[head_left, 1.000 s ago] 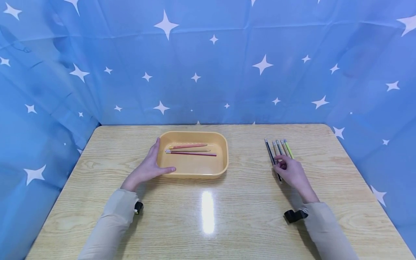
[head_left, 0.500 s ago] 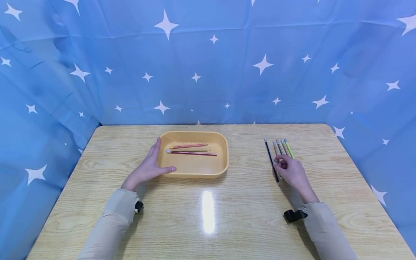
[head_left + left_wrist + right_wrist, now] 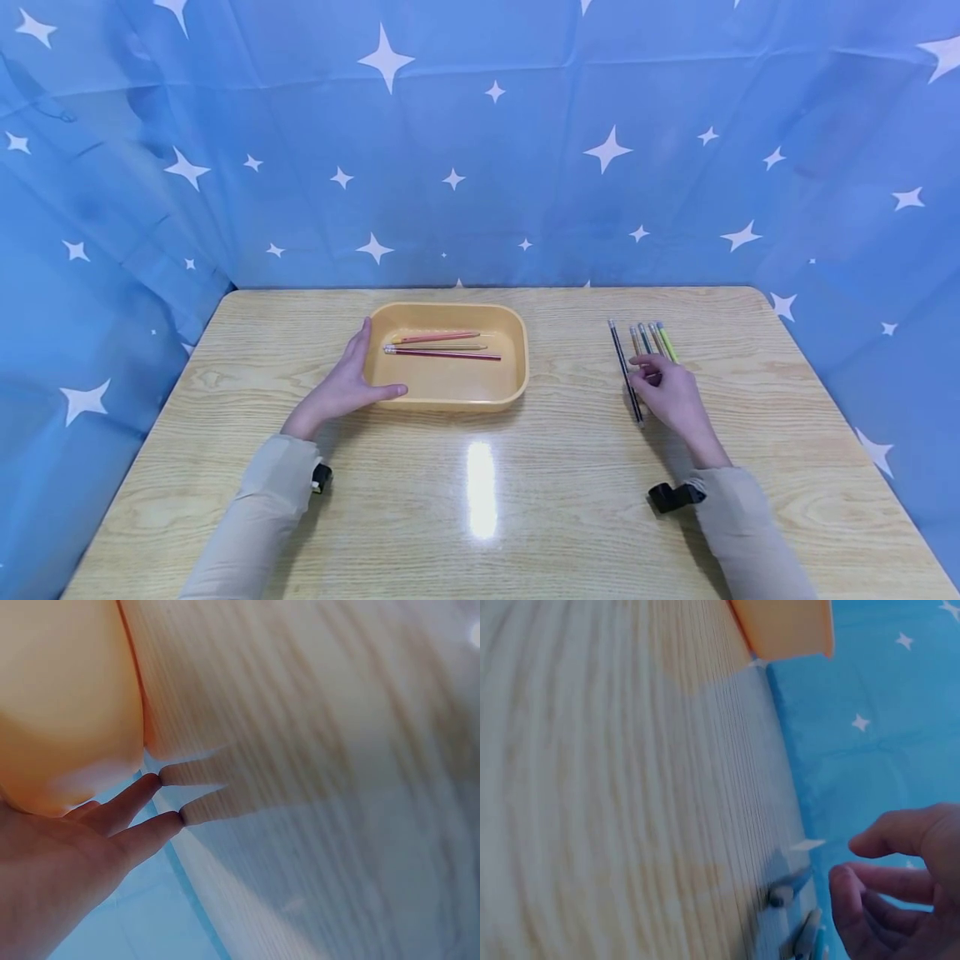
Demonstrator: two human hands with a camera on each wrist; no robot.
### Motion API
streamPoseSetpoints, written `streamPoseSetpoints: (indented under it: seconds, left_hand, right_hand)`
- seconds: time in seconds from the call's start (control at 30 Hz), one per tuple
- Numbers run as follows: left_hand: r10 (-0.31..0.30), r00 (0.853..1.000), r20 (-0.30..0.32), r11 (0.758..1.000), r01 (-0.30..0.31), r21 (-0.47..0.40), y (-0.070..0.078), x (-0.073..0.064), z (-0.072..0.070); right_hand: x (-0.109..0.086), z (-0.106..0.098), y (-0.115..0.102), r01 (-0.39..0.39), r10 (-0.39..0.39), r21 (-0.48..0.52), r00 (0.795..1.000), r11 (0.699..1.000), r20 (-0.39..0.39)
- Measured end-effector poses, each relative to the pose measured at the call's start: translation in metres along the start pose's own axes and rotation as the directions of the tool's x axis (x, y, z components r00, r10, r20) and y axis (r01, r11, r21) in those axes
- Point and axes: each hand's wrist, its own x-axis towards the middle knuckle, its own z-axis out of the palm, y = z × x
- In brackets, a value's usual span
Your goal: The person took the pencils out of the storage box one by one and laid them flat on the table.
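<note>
My left hand (image 3: 341,385) rests against the left end of the yellow-orange plastic tray (image 3: 522,367), with straight fingers along its side and the thumb over the near rim. Inside the tray lie a pink-red pencil (image 3: 437,337), a tan pencil (image 3: 472,347) and a dark red pencil (image 3: 450,355). At the right, the fingers of my right hand (image 3: 670,396) are bent beside a dark pencil (image 3: 621,354) on the table. In the right wrist view, thumb and index finger are apart with nothing between them; the dark pencil's end (image 3: 782,895) shows below. Contact with it cannot be made out.
Several more pencils lie side by side to the right of the dark one, a yellow-green pencil (image 3: 667,342) outermost, partly covered by my right hand. A blue curtain with white stars (image 3: 480,208) stands behind the wood-grain table (image 3: 570,500).
The dark pencil has shifted slightly left, its near end swinging away from the other pencils. My right hand has moved a little left too. My left hand and the tray stay put.
</note>
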Motion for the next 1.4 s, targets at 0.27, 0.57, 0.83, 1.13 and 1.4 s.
streamPoseSetpoints:
  seconds: [0.27,0.57,0.83,1.13,1.4]
  left_hand:
    - [0.001,1.000,0.000,1.000,-0.001,0.005,0.001,-0.001,0.000]
    - [-0.005,1.000,0.004,1.000,0.005,0.009,0.001,0.000,-0.001]
    - [-0.007,1.000,0.000,1.000,0.007,0.011,0.001,0.000,0.000]
    - [-0.007,1.000,-0.001,1.000,0.007,0.001,0.002,0.000,0.000]
    - [-0.004,1.000,-0.001,1.000,0.004,0.006,0.000,0.001,0.000]
  right_hand:
    - [0.004,0.008,-0.010,0.038,-0.041,0.079,0.998,0.996,0.043]
    - [0.011,0.018,-0.027,0.064,-0.079,0.189,0.994,0.980,0.074]
    - [0.020,0.027,-0.045,0.108,-0.142,0.271,0.984,0.956,0.111]
    - [0.026,0.027,-0.094,0.130,-0.188,0.342,0.972,0.931,0.141]
    - [0.035,0.039,-0.118,0.135,-0.219,0.388,0.959,0.912,0.180]
